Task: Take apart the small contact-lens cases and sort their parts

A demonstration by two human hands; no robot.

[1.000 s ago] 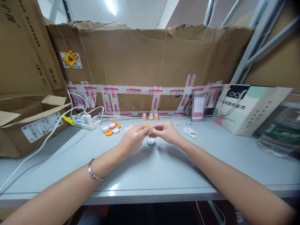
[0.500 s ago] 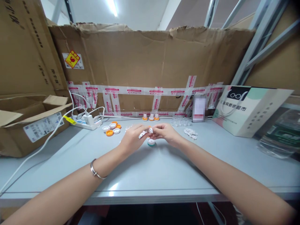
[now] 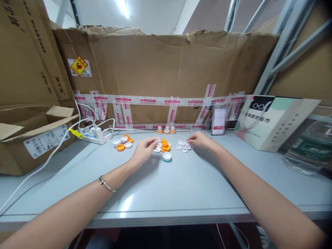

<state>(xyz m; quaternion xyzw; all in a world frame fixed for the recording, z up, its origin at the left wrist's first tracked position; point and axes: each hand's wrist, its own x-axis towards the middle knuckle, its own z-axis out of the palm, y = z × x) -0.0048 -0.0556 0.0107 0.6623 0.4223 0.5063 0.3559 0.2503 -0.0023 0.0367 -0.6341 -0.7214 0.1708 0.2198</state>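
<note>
My left hand (image 3: 143, 151) is closed, its fingertips pinching a small white plastic piece (image 3: 158, 139) above a group of white and orange round caps (image 3: 166, 148). Closed at the fingertips, my right hand (image 3: 199, 140) is at the right edge of a pile of small white openwork plastic pieces (image 3: 183, 146); what its fingers pinch is hidden. In front of the caps, nearer to me, a white round part with a green base (image 3: 166, 157) stands alone. Behind my right hand lie clear plastic parts (image 3: 195, 131), partly covered.
More white and orange caps (image 3: 120, 147) lie at left. Several clear-topped orange pieces (image 3: 167, 130) stand along the back. A power strip (image 3: 97, 137), an open carton (image 3: 38, 138), a phone (image 3: 218, 121), a paper bag (image 3: 269, 124) and a water bottle (image 3: 303, 148) border the table.
My hands have parted: the right moved right to the white pieces, the left slightly left. The caps and white pieces between them now show. The white pile seen farther right is no longer visible.
</note>
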